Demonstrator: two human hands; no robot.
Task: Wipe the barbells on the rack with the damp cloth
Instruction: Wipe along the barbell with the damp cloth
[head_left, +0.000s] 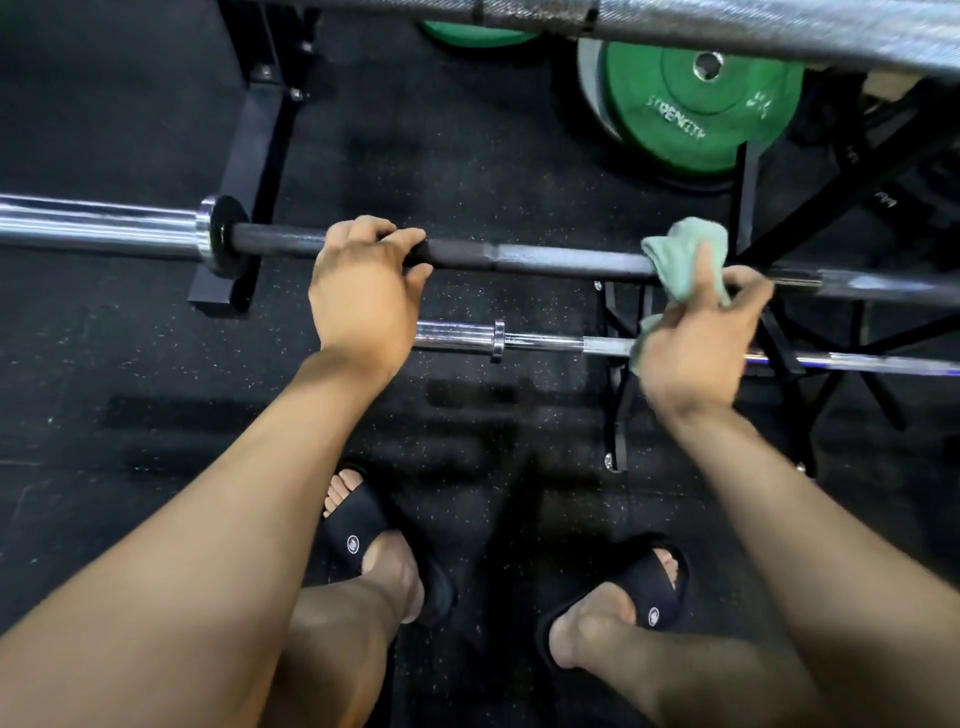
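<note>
Left hand (363, 291) palm-down, fingers (410, 244) curled over dark barbell (561, 258) on black rack (753, 218), right hand (696, 343) gripping green cloth (680, 260) bunched against bar, both arms extended downward

Three barbells (545, 257) are carried by the black rack (753, 218); green plates (696, 104) are stood on the speckled floor (441, 171).

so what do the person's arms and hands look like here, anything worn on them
Both arms are bare from the bottom edge of the view to the wrist: no sleeves show. The left hand and right hand wear no gloves, and no watch, band or ring is visible. The right hand is slightly motion-blurred.
</note>
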